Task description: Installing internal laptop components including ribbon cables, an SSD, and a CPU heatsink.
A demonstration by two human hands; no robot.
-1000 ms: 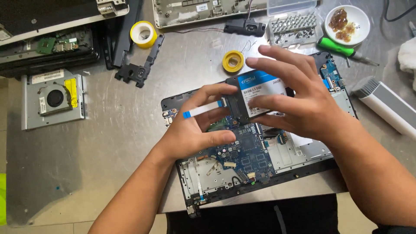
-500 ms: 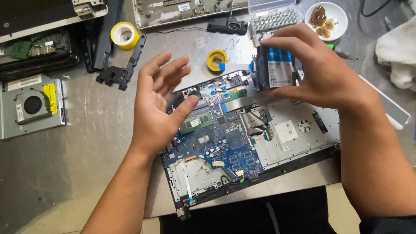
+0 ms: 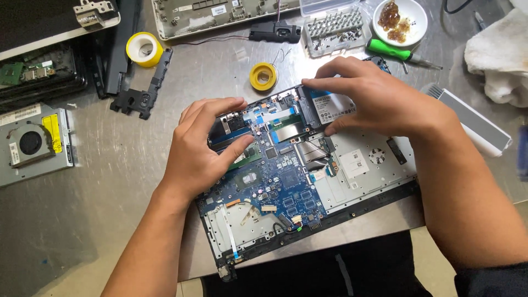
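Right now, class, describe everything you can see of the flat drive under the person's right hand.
The drive is a thin, flat rectangular slab with a pale grey label face and a blue band at its far edge. It lies flat in the upper right corner bay of the opened laptop base, beside the blue circuit board. The right hand covers its right part, fingertips on its far edge and thumb on its near edge. Its underside is hidden.

The right hand [image 3: 379, 102] covers most of the flat drive [image 3: 330, 107] at the far end of the opened laptop base [image 3: 363, 181], so its seating cannot be judged. The left hand [image 3: 201, 148] hides the board's left corner. Beyond the base, the white cloth [image 3: 498, 55] and grey casing [image 3: 220, 14] are cut off by the picture's edge.
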